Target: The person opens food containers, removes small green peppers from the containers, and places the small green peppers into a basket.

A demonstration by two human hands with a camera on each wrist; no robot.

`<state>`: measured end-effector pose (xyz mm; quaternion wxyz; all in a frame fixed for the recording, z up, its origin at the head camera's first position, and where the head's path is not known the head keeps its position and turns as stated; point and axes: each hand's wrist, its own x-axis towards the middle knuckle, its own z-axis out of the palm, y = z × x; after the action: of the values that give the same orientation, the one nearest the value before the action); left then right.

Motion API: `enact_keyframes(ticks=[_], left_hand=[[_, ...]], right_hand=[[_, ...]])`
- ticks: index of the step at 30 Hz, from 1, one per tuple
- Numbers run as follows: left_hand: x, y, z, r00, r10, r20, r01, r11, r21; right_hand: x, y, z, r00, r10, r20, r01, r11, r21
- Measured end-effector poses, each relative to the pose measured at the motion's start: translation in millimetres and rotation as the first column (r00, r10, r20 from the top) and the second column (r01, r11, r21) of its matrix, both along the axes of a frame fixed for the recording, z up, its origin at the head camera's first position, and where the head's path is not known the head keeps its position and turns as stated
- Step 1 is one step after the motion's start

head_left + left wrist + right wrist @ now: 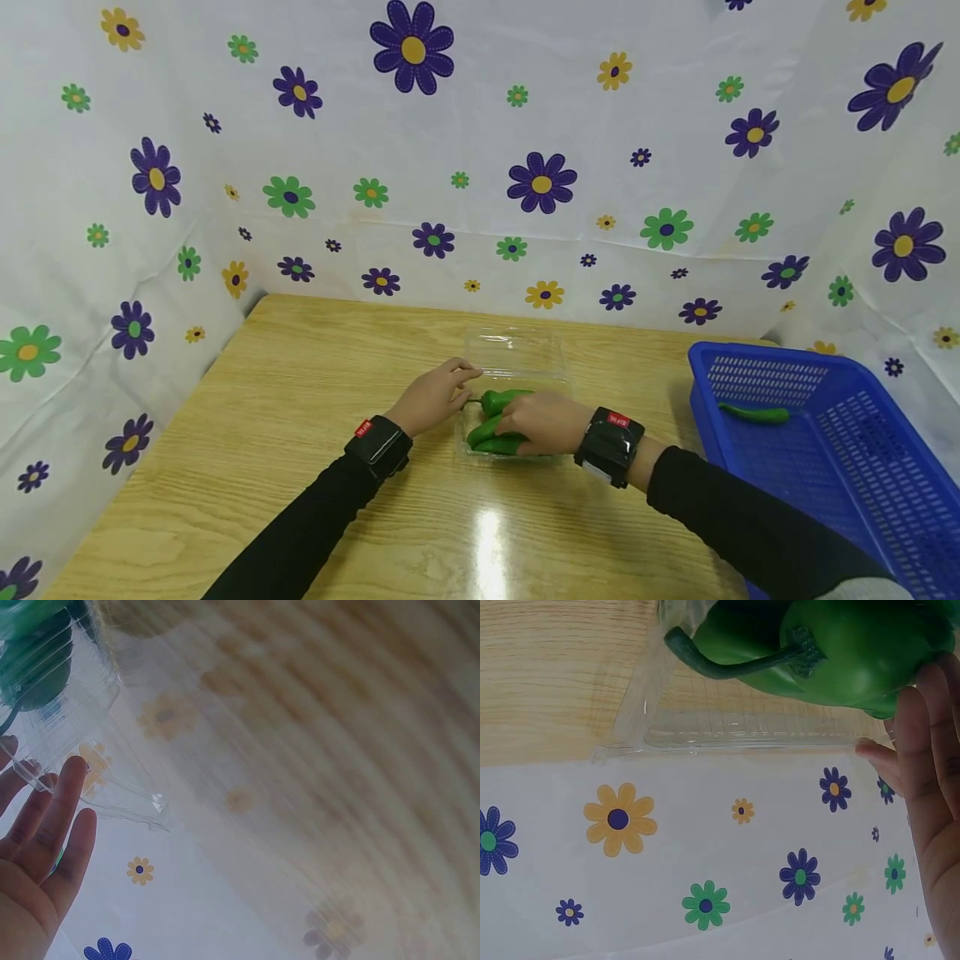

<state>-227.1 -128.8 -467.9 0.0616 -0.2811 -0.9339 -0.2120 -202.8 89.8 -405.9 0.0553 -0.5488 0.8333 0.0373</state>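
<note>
A clear plastic clamshell box (513, 457) with its lid (517, 352) laid back stands at the middle of the table. Several green peppers (493, 402) lie in it, one with a long curved stem (727, 669). My right hand (546, 423) reaches over the box from the right, fingers bent down around a green pepper; its thumb is hidden in the right wrist view. At the box's left side, my left hand (433, 398) touches the plastic rim (34, 778) with fairly straight fingers.
A blue plastic basket (795, 358) stands at the right of the wooden table (315, 367), with one long green pepper (753, 414) inside. A white flower-print cloth (450, 125) hangs behind the table and along both sides.
</note>
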Motion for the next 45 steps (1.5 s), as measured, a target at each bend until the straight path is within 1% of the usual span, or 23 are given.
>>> enact_keyframes(ticks=[3, 7, 10, 15, 23, 28, 34, 39, 45], left_hand=[[0.3, 0.2, 0.4, 1.000, 0.005, 0.007, -0.005, 1.000, -0.001], [0.5, 1.0, 1.1, 1.000, 0.004, 0.012, -0.004, 1.000, 0.001], [0.4, 1.3, 1.4, 1.000, 0.001, 0.007, -0.001, 1.000, 0.005], [0.1, 1.2, 1.2, 1.000, 0.001, -0.005, -0.001, 1.000, 0.005], [-0.9, 1.0, 0.3, 1.000, 0.004, -0.012, -0.004, 1.000, 0.009], [-1.8, 1.4, 0.3, 1.000, 0.002, -0.022, -0.002, 1.000, 0.014], [-2.7, 1.8, 0.0, 1.000, -0.001, -0.029, 0.001, 1.000, 0.006], [-2.9, 2.1, 0.2, 0.999, -0.009, -0.037, 0.009, 1.000, -0.005], [-2.1, 2.2, 1.7, 0.999, -0.014, -0.031, 0.014, 1.000, -0.002]], right_hand=[[-0.1, -1.1, -3.9, 0.999, 0.020, -0.040, -0.018, 0.999, 0.030], [0.7, -1.6, -13.5, 0.994, 0.040, -0.099, -0.033, 0.996, 0.080], [0.7, -1.6, -17.6, 0.995, 0.024, -0.098, -0.016, 0.996, 0.083], [0.6, -2.9, -16.6, 0.995, 0.022, -0.097, -0.014, 0.996, 0.091], [-1.8, -5.4, -21.7, 0.989, 0.030, -0.143, -0.010, 0.990, 0.139], [-3.5, -7.6, -25.8, 0.986, 0.049, -0.159, -0.030, 0.992, 0.120], [-4.1, -8.4, -30.5, 0.973, 0.085, -0.213, -0.069, 0.994, 0.083], [-1.6, -6.6, -25.6, 0.968, 0.098, -0.233, -0.091, 0.995, 0.042], [1.0, -2.7, -19.4, 0.975, 0.090, -0.201, -0.091, 0.996, 0.007]])
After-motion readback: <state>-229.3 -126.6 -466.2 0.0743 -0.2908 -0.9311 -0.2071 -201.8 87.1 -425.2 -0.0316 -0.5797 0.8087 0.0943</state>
